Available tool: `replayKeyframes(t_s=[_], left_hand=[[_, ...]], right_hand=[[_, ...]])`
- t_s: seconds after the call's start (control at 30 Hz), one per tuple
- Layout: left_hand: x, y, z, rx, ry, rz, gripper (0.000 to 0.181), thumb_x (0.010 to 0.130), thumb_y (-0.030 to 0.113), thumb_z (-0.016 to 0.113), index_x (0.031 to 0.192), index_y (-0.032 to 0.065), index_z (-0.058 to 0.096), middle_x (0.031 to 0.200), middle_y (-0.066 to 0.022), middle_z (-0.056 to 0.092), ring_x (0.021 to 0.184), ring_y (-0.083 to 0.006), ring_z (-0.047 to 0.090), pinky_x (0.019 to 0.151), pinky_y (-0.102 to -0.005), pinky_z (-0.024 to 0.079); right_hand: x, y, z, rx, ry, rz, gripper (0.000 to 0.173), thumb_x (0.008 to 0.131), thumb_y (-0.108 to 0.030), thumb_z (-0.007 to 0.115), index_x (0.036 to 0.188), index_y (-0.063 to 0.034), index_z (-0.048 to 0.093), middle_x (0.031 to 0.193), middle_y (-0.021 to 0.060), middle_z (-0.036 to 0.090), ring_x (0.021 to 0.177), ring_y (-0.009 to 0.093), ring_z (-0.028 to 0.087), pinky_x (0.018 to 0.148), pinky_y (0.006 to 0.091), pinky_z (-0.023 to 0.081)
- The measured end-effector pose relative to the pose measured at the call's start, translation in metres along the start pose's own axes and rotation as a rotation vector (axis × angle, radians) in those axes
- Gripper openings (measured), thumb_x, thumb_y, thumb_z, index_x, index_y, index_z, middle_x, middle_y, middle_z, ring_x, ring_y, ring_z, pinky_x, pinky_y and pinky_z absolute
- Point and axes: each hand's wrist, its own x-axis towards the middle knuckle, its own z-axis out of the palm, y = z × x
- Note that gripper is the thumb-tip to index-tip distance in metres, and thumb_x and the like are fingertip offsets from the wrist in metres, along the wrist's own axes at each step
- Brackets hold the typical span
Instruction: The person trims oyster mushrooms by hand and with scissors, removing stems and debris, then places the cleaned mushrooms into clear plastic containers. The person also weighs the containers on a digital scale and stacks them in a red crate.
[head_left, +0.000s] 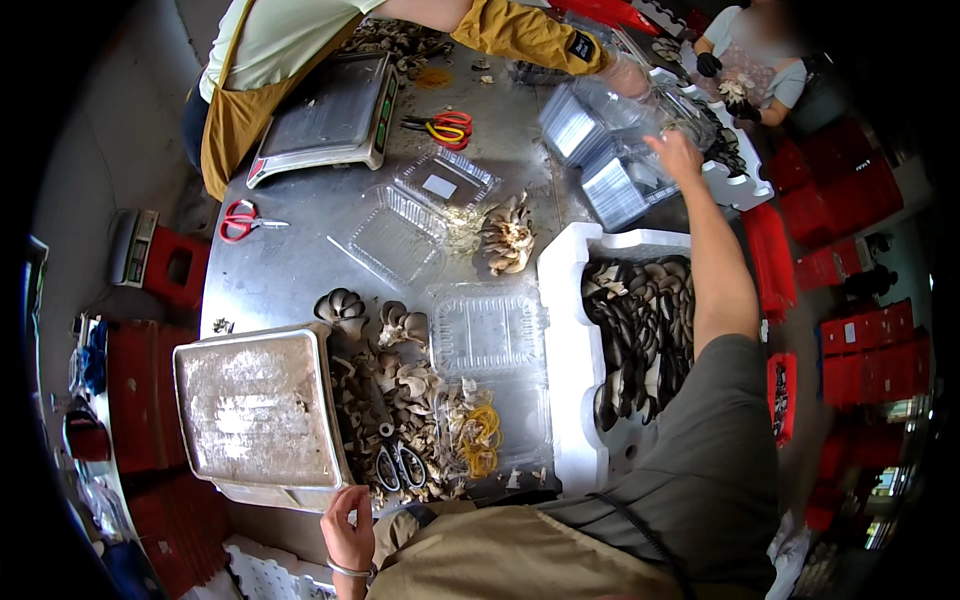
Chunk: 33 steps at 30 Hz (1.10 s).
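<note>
My right hand (679, 156) reaches over nested clear plastic clamshell containers (619, 191), thumb and fingers apart; whether its fingertips touch the plastic is unclear. My left hand (350, 525) is curled beside the near corner of a dirty metal-topped scale (259, 409), with nothing visible in it. Between them lie an open empty clear container (486, 330), another open one (397, 236), a cluster of oyster mushrooms (508, 236) and two smaller clusters (341, 309). Black-handled scissors (400, 465) rest on loose mushroom pieces, beside yellow rubber bands (481, 442) in a clear container.
A white foam box (574, 360) of dark oyster mushrooms (645, 322) stands before my right arm. Red-handled scissors (244, 221), more scissors (442, 129) and a second scale (322, 112) lie farther off. A co-worker's arm (532, 37) reaches over the containers; another person stands beyond.
</note>
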Motion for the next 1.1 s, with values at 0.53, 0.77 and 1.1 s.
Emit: replayKeyframes(t_s=[0.53, 0.77, 1.1], left_hand=[[-0.032, -0.032, -0.047, -0.084, -0.007, 0.035, 0.014, 0.083, 0.005, 0.055, 0.093, -0.0028, 0.063, 0.088, -0.0146, 0.064, 0.075, -0.0204, 0.063, 0.070, -0.0279, 0.048], [-0.052, -0.069, -0.169, -0.625, 0.261, 0.196, 0.044, 0.093, 0.030, 0.045, 0.120, -0.0049, 0.047, 0.114, -0.0155, 0.056, 0.108, -0.0217, 0.053, 0.092, -0.0334, 0.041], [0.016, -0.086, -0.247, -1.180, -0.510, 0.373, 0.081, 0.079, 0.049, 0.059, 0.130, -0.0076, 0.033, 0.123, -0.0187, 0.051, 0.115, -0.0255, 0.048, 0.101, -0.0352, 0.033]], right_hand=[[-0.054, -0.019, -0.070, 0.295, 0.244, -0.278, 0.043, 0.078, -0.039, 0.065, 0.068, 0.0003, 0.050, 0.060, 0.0160, 0.052, 0.053, 0.029, 0.044, 0.052, 0.0390, 0.036], [-0.313, -0.219, -0.245, 0.189, 0.458, -1.233, 0.019, 0.070, 0.000, 0.069, 0.085, -0.0029, 0.058, 0.088, 0.0069, 0.061, 0.096, 0.027, 0.056, 0.089, 0.0438, 0.041], [-0.403, -0.453, -0.245, 0.974, 0.289, -1.336, 0.010, 0.073, 0.005, 0.058, 0.072, -0.0053, 0.061, 0.130, 0.0104, 0.047, 0.132, 0.031, 0.026, 0.109, 0.0419, 0.021]])
